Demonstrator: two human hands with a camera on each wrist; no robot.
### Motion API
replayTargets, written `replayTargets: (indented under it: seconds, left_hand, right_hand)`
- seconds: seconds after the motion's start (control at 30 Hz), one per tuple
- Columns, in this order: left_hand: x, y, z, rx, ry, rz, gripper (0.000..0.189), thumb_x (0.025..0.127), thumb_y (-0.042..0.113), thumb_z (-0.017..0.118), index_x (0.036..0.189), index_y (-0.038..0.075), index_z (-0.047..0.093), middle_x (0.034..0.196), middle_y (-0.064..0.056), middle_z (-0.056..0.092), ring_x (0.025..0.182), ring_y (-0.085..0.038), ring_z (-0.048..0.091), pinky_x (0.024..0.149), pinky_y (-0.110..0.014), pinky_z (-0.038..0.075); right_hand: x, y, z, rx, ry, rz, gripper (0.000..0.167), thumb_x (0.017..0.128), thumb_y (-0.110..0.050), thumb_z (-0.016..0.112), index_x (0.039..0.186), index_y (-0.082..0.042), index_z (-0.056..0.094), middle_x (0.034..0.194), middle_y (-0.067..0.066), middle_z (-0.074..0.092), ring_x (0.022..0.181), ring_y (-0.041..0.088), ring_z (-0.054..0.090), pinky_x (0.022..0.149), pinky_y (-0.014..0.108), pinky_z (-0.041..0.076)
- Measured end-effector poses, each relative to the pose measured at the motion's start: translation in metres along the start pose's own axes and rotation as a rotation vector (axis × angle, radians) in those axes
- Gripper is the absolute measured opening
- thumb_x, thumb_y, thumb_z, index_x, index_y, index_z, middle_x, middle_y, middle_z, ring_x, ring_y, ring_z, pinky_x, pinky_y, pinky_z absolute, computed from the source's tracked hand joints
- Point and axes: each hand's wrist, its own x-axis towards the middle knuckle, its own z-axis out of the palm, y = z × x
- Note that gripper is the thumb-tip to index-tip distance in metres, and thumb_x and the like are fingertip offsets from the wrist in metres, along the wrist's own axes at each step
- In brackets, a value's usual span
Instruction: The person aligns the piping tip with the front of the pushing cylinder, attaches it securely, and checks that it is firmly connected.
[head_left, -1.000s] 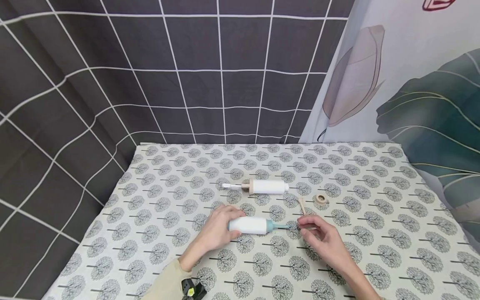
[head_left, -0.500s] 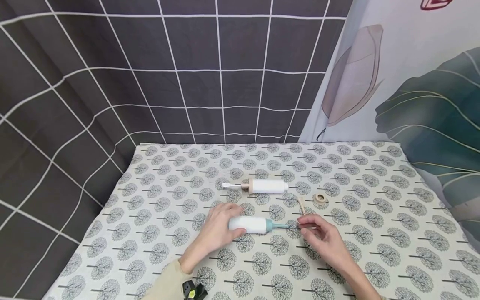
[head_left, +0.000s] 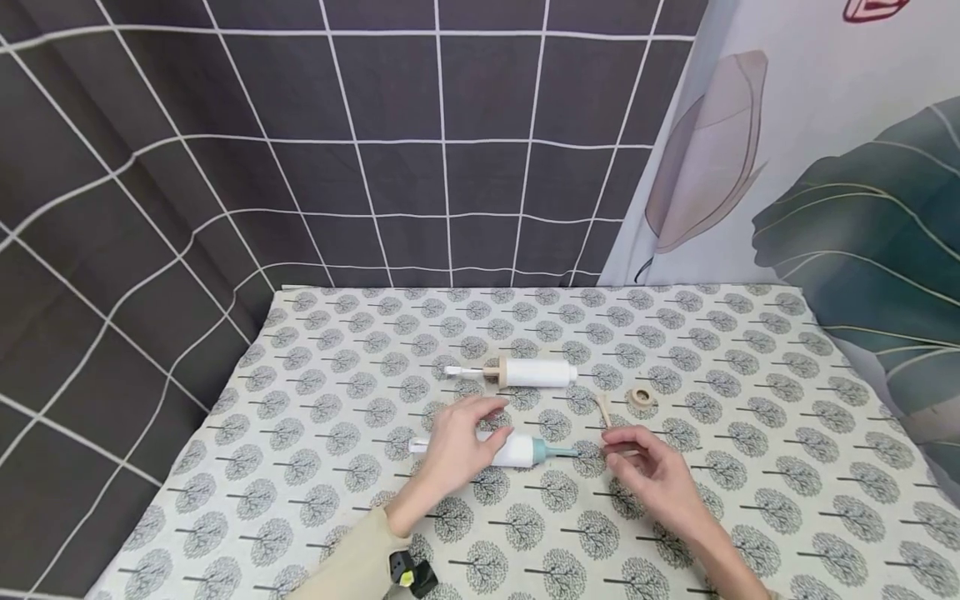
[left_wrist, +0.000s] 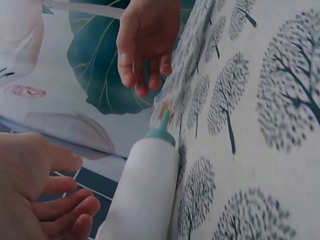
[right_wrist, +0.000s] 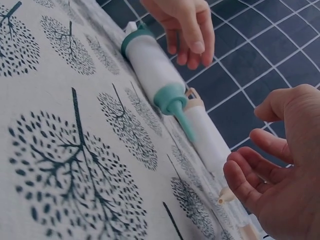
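A white-barrelled plunger syringe (head_left: 517,451) with a teal collar and thin teal nozzle lies sideways on the patterned cloth. My left hand (head_left: 463,440) hovers just above its barrel, fingers loosely bent; the right wrist view shows that hand (right_wrist: 187,30) apart from it. The plunger's white end (head_left: 417,446) sticks out to the left. Past the nozzle tip, my right hand (head_left: 651,477) is held with relaxed fingers, and the right wrist view shows nothing in that hand (right_wrist: 285,160). A slim beige nozzle (head_left: 603,410) lies just beyond its fingertips; whether they touch cannot be told.
Behind lies a second white syringe (head_left: 537,372) with a beige collar, its plunger pointing left. A beige ring cap (head_left: 642,398) rests to the right of the loose nozzle. The tree-print cloth (head_left: 360,517) covers the table, and a dark grid curtain (head_left: 390,183) hangs behind.
My left hand has let go of the teal-nozzled syringe and moved up and to the right over it, uncovering the plunger end. The right hand has barely shifted.
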Motion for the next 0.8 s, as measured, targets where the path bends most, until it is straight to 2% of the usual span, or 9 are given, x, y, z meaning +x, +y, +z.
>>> replayTargets:
  seconds: [0.17,0.33,0.5,0.8]
  left_hand:
    - [0.010,0.009,0.008,-0.075,-0.009,-0.059,0.032,0.083,0.005,0.078,0.114,0.000,0.070,0.100,-0.010,0.073,0.077,-0.015,0.069,0.068,-0.023,0.054]
    - [0.021,0.017,0.018,-0.150,-0.030,-0.108,0.029,0.085,0.006,0.077,0.112,0.001,0.071,0.098,-0.008,0.074,0.074,-0.010,0.068,0.065,-0.020,0.053]
    - [0.033,0.026,0.032,-0.230,-0.063,-0.150,0.029,0.084,0.002,0.077,0.112,-0.001,0.071,0.097,-0.010,0.074,0.071,-0.010,0.068,0.060,-0.018,0.052]
    - [0.049,0.040,0.059,-0.224,-0.081,-0.187,0.027,0.083,0.009,0.079,0.109,0.003,0.073,0.093,-0.004,0.075,0.066,-0.003,0.067,0.059,-0.015,0.050]
  right_hand:
    - [0.003,0.000,-0.005,0.012,-0.003,0.002,0.027,0.088,0.011,0.063,0.115,0.010,0.059,0.105,0.023,0.065,0.093,0.020,0.065,0.085,0.015,0.049]
    - [0.007,0.000,-0.012,0.019,0.014,0.002,0.029,0.087,0.013,0.062,0.116,0.011,0.059,0.103,0.024,0.064,0.091,0.018,0.065,0.082,0.014,0.050]
    - [0.012,0.002,-0.022,0.000,0.021,0.002,0.029,0.088,0.012,0.063,0.117,0.010,0.059,0.104,0.025,0.064,0.088,0.018,0.066,0.078,0.016,0.052]
    - [0.019,0.015,-0.037,-0.024,0.060,-0.038,0.029,0.086,0.016,0.063,0.115,0.011,0.059,0.104,0.025,0.064,0.086,0.018,0.066,0.075,0.018,0.054]
